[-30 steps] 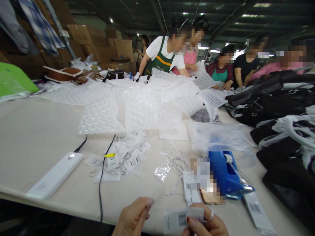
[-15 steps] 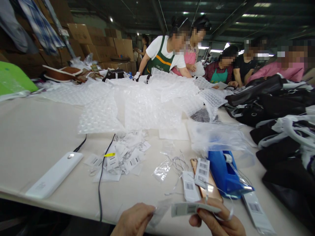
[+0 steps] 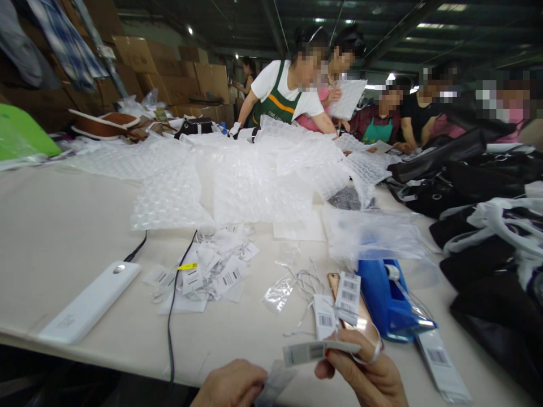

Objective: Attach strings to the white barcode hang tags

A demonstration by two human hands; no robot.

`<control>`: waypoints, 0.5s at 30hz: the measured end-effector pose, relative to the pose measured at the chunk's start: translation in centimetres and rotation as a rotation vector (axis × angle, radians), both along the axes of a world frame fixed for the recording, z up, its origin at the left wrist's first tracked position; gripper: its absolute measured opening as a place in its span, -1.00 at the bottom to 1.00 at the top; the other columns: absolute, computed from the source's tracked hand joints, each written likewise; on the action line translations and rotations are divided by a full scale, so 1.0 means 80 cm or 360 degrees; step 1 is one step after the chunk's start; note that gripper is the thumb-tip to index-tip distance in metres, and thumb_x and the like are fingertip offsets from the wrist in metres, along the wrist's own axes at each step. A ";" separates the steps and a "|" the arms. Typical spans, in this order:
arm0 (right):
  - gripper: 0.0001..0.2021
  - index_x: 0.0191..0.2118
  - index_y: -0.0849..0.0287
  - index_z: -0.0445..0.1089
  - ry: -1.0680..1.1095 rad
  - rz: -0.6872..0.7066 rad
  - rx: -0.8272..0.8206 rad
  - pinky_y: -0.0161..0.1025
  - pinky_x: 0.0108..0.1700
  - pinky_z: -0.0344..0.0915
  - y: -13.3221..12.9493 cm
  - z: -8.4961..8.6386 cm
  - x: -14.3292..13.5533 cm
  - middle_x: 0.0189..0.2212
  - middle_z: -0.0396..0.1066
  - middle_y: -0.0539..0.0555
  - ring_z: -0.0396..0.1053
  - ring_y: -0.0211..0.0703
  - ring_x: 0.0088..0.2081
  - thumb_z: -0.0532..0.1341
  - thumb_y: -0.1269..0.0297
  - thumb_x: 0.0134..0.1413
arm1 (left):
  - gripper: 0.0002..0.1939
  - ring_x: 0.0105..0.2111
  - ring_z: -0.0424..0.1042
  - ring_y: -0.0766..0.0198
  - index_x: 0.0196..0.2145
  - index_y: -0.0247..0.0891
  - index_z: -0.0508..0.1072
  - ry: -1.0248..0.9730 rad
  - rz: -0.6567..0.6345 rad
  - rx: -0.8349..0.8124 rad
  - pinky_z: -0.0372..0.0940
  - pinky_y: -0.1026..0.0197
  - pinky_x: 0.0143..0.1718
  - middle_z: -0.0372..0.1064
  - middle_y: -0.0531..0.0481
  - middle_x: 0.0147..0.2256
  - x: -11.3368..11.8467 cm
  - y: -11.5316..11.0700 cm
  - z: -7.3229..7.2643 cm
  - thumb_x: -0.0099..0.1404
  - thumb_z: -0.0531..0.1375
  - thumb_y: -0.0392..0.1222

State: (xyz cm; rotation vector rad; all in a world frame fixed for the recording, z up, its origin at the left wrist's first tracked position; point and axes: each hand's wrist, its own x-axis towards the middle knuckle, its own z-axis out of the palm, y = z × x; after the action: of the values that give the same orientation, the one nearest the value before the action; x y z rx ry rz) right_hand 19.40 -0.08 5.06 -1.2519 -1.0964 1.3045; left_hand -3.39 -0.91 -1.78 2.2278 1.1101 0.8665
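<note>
Between the thumb and fingers of my right hand (image 3: 362, 367) is a white barcode hang tag (image 3: 307, 351) with a pale string looped by the fingers. My left hand (image 3: 231, 383) pinches a small clear plastic bag (image 3: 278, 381), just left of and below the tag. More barcode tags (image 3: 324, 316) lie beyond my right hand, partly over a gold phone (image 3: 362, 322). A blue tape dispenser (image 3: 384, 299) stands to their right. Thin strings (image 3: 307, 282) and another small clear bag (image 3: 278, 293) rest farther up the table.
A pile of loose tags (image 3: 216, 271) lies left of centre, with a black cable (image 3: 170, 328) across it. A white power bank (image 3: 91, 302) sits at left. Bubble wrap (image 3: 258, 181) spreads across the middle. Dark bags (image 3: 487, 243) are heaped at right. Several co-workers stand across the table.
My right hand has moved left and slightly up with the tag. My left hand has shifted slightly down with the clear bag. A co-worker has raised a white sheet.
</note>
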 end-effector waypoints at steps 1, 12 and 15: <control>-0.83 -0.41 0.11 0.47 -0.0010 0.0003 -0.0005 -0.27 -0.39 0.28 0.000 0.000 0.001 -0.63 0.45 0.04 0.34 -0.16 -0.52 0.25 0.13 -0.05 | -0.67 -0.59 0.40 0.40 -0.41 -0.15 0.41 0.0006 0.0008 -0.0007 0.20 0.48 -0.59 0.46 0.08 -0.56 0.000 0.000 -0.005 0.30 -0.11 -0.11; -0.88 -0.38 0.08 0.46 0.0014 0.0049 0.0024 -0.29 -0.38 0.29 -0.001 -0.006 0.008 -0.61 0.46 0.01 0.36 -0.20 -0.50 0.24 0.17 -0.01 | -0.65 -0.60 0.39 0.38 -0.43 -0.16 0.42 0.0044 0.0022 -0.0058 0.19 0.45 -0.62 0.45 0.06 -0.57 -0.002 -0.003 -0.005 0.30 -0.12 -0.11; -0.88 -0.39 0.08 0.46 0.0012 0.0054 0.0015 -0.31 -0.37 0.27 0.001 -0.006 0.008 -0.61 0.46 0.00 0.34 -0.22 -0.49 0.23 0.17 0.00 | -0.67 -0.59 0.39 0.38 -0.42 -0.16 0.42 0.0037 0.0023 -0.0060 0.19 0.45 -0.61 0.45 0.07 -0.58 -0.001 -0.002 -0.004 0.30 -0.10 -0.12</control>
State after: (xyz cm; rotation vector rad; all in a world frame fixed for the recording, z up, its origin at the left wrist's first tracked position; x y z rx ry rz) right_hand 20.08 -0.03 4.57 -1.2250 -1.1220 1.3270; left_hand -3.51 -1.08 -2.08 2.2067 1.1452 0.8212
